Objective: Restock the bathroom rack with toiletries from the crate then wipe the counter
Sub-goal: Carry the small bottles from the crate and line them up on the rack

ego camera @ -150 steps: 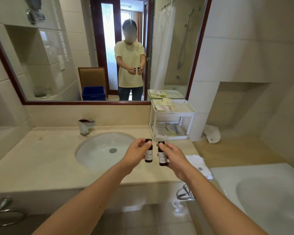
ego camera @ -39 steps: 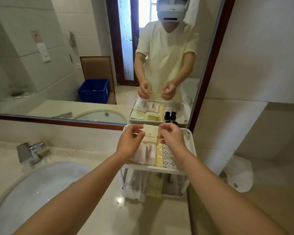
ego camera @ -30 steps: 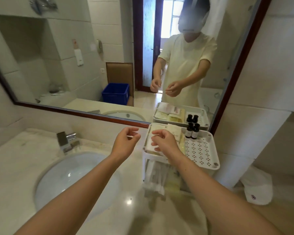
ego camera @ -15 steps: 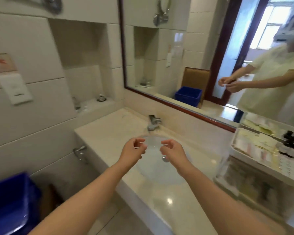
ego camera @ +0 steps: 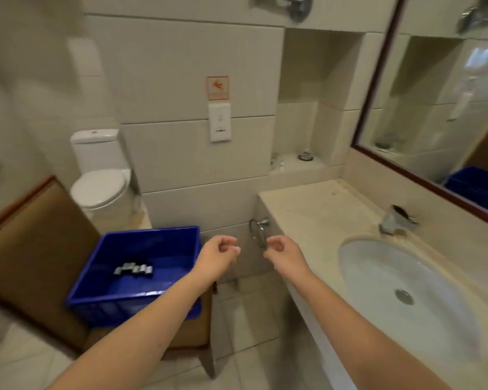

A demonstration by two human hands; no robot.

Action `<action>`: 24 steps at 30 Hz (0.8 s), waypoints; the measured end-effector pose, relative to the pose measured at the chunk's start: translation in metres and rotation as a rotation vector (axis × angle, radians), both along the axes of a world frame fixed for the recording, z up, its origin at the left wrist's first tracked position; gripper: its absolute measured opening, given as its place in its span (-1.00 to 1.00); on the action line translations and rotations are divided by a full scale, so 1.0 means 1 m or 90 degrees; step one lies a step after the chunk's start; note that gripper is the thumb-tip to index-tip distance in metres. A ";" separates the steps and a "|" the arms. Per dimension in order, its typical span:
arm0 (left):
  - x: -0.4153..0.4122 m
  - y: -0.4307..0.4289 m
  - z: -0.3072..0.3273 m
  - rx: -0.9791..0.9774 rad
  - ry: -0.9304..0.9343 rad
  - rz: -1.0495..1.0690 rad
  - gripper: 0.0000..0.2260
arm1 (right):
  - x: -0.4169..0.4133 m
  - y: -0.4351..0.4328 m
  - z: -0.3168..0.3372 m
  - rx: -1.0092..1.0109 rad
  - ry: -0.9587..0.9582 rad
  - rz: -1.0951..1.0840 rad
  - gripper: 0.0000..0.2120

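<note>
Now 2 hands [ego camera: 219,256] [ego camera: 283,253], 1 crate [ego camera: 152,231]

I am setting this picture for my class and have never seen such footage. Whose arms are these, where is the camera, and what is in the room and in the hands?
There is no machine here. A person wears one wide-angle camera on the head, looking forward and down, so the two bare arms are the wearer's own. The left hand and right hand are held out with fingers curled; nothing shows in either. Below the left hand a blue crate sits on a brown chair. On its floor lie a few small grey items, too blurred to name. To the right is the pale counter with a sink and tap, and a mirror above. A toilet stands behind the crate.
</note>
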State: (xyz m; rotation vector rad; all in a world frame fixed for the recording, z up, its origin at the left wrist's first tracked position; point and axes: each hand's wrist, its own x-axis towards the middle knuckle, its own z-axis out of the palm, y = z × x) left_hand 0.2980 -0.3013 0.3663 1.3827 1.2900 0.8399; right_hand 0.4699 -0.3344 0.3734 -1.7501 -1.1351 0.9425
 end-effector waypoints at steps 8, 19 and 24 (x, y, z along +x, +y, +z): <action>-0.096 0.031 -0.026 -0.007 0.039 0.131 -0.81 | -0.087 0.069 -0.017 -0.030 -0.023 0.167 -0.74; -0.178 0.112 -0.061 -0.067 0.088 0.262 -0.80 | -0.169 0.199 -0.056 -0.084 -0.012 0.342 -0.73; -0.199 0.139 -0.079 -0.097 0.126 0.291 -0.80 | -0.196 0.247 -0.078 -0.111 -0.005 0.394 -0.72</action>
